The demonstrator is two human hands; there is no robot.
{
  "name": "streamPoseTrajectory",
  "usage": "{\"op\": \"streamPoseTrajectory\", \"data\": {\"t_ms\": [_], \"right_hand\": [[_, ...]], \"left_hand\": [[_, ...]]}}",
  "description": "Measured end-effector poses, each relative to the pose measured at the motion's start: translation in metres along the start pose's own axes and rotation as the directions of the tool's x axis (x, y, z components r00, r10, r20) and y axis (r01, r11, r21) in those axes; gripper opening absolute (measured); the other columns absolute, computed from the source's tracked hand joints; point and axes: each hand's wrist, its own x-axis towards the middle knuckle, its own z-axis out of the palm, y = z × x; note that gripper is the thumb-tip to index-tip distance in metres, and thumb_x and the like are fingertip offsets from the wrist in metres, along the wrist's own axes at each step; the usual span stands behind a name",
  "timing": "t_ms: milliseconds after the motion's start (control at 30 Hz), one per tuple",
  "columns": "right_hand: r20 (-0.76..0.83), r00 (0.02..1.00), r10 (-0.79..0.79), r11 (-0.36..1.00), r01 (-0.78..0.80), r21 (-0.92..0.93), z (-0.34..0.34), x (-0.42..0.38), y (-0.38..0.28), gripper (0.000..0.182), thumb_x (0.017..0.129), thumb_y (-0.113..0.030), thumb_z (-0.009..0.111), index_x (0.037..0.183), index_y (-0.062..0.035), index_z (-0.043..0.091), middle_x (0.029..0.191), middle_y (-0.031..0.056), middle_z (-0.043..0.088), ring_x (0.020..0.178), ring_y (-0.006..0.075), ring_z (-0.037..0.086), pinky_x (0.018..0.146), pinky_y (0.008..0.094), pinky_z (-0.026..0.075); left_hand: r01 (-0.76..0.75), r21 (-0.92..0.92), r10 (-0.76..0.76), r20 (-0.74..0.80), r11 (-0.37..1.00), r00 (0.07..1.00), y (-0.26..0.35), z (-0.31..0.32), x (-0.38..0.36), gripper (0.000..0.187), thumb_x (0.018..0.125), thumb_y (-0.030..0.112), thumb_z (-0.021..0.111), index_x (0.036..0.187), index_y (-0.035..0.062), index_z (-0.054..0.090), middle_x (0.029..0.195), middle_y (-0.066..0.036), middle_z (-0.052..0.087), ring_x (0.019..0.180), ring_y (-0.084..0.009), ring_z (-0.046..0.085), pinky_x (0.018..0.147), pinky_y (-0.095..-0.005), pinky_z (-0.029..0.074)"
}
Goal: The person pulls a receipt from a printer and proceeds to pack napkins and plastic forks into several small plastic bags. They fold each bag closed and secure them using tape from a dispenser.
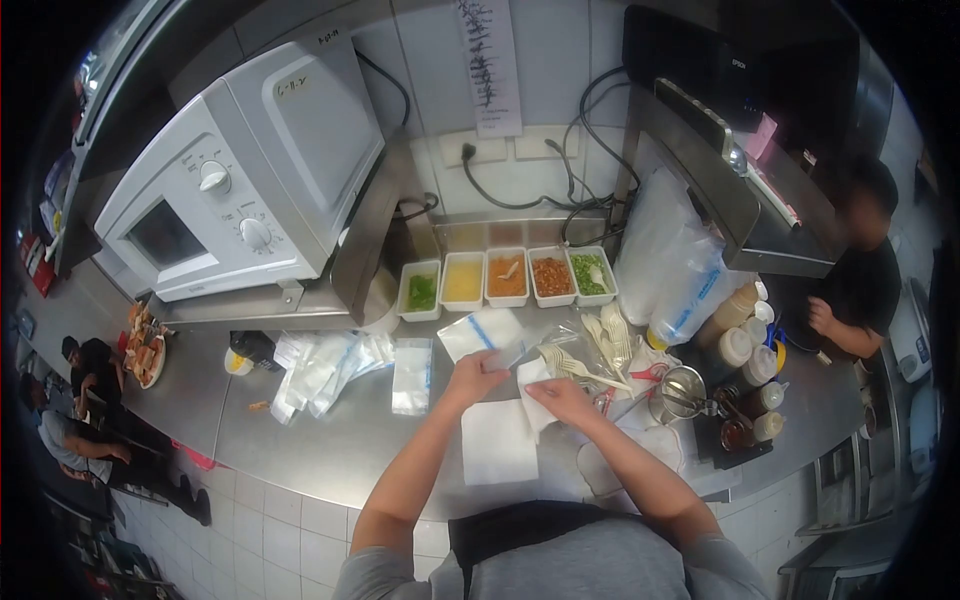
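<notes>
My left hand (476,380) pinches the near edge of a clear plastic sleeve with a blue stripe (482,335). Just to its right, my right hand (563,399) is closed on a narrow folded white napkin (534,376); whether anything lies inside the folds is hidden. Below both hands, a white square napkin (500,450) lies flat on the steel counter. Close beyond my right hand, several pale plastic forks (575,368) lie in a loose pile. A stack of striped plastic sleeves (412,376) sits left of my left hand.
Several white tubs of chopped food (507,277) line the back wall. A microwave (240,180) stands on a raised shelf at left. Loose sleeves (325,370) cover the left counter. A metal strainer (683,393) and squeeze bottles (745,350) are at right, near another person (850,290).
</notes>
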Motion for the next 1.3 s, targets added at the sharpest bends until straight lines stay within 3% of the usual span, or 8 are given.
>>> {"op": "streamPoseTrajectory", "data": {"t_ms": [367,500,567,600,667,700,767,1300], "right_hand": [[-0.039,0.993,0.111,0.994,-0.111,-0.003,0.034,0.056,0.003,0.037,0.084,-0.036,0.06,0.086,0.0006,0.069,0.068,0.0084,0.065,0.061,0.0145,0.059,0.059,0.0294,0.045],[-0.162,0.978,0.135,0.988,-0.121,0.093,0.036,0.054,0.023,0.028,0.083,-0.024,0.061,0.082,0.0024,0.068,0.061,0.0045,0.062,0.056,0.0121,0.055,0.055,0.0288,0.043],[-0.179,0.974,0.138,0.987,-0.12,0.108,0.034,0.046,0.031,0.026,0.082,-0.023,0.062,0.081,0.0023,0.068,0.061,0.0036,0.061,0.055,0.0104,0.054,0.054,0.0279,0.043],[-0.199,0.971,0.136,0.986,-0.112,0.127,0.033,0.043,0.032,0.024,0.082,-0.021,0.062,0.079,0.0022,0.068,0.06,0.0027,0.061,0.054,0.0088,0.052,0.053,0.0271,0.042],[-0.187,0.972,0.14,0.984,-0.116,0.136,0.032,0.037,0.032,0.023,0.082,-0.02,0.063,0.078,0.0019,0.068,0.06,0.0021,0.06,0.054,0.0073,0.051,0.052,0.0262,0.042],[-0.174,0.974,0.145,0.981,-0.119,0.151,0.033,0.035,0.031,0.021,0.081,-0.019,0.064,0.076,0.0016,0.068,0.059,0.0014,0.06,0.054,0.0058,0.051,0.051,0.0253,0.041],[-0.159,0.979,0.129,0.982,-0.103,0.161,0.034,0.036,0.029,0.02,0.081,-0.018,0.065,0.074,0.0012,0.067,0.059,0.0008,0.059,0.054,0.0052,0.05,0.05,0.0246,0.04],[-0.116,0.982,-0.152,0.961,0.174,0.214,-0.063,-0.068,-0.043,0.008,0.079,-0.01,0.067,0.079,-0.0019,0.068,0.062,0.0,0.06,0.055,0.0028,0.048,0.048,0.0221,0.035]], "left_hand": [[-0.215,0.325,0.177,0.142,0.921,0.974,0.008,-0.012,0.007,0.042,0.061,0.022,0.084,0.085,-0.0051,0.062,0.08,-0.015,0.063,0.066,-0.021,0.057,0.062,-0.0305,0.047],[0.014,-0.232,-0.002,0.052,0.973,0.999,-0.04,-0.041,0.045,0.042,0.071,0.023,0.078,0.098,-0.0036,0.059,0.081,-0.009,0.062,0.075,-0.0217,0.059,0.071,-0.0323,0.048],[-0.163,0.148,0.215,-0.472,0.975,0.855,-0.06,-0.052,0.063,0.032,0.072,0.023,0.074,0.091,0.0003,0.063,0.087,-0.011,0.062,0.079,-0.0297,0.058,0.073,-0.0358,0.047],[-0.161,0.143,0.21,-0.473,0.977,0.855,-0.042,-0.054,0.056,0.032,0.072,0.023,0.074,0.091,0.0003,0.063,0.087,-0.011,0.062,0.079,-0.0297,0.058,0.073,-0.0358,0.047],[-0.099,0.65,0.59,-0.602,0.753,0.537,-0.007,-0.051,0.038,0.026,0.07,0.017,0.071,0.091,0.0041,0.062,0.096,-0.013,0.059,0.088,-0.0293,0.056,0.077,-0.0385,0.044],[-0.095,0.649,0.587,-0.605,0.755,0.538,-0.004,-0.044,0.033,0.026,0.07,0.017,0.071,0.091,0.0041,0.062,0.096,-0.013,0.059,0.088,-0.0293,0.056,0.077,-0.0385,0.044],[-0.592,0.541,0.703,0.003,0.597,0.711,-0.005,-0.028,0.017,0.028,0.066,0.011,0.069,0.093,0.0057,0.061,0.097,-0.012,0.056,0.091,-0.0291,0.054,0.078,-0.0399,0.043],[-0.379,0.463,0.407,0.043,0.801,0.912,-0.026,-0.009,0.034,0.034,0.07,0.011,0.066,0.102,0.0026,0.062,0.097,-0.014,0.059,0.095,-0.0315,0.056,0.083,-0.0365,0.048]]}}
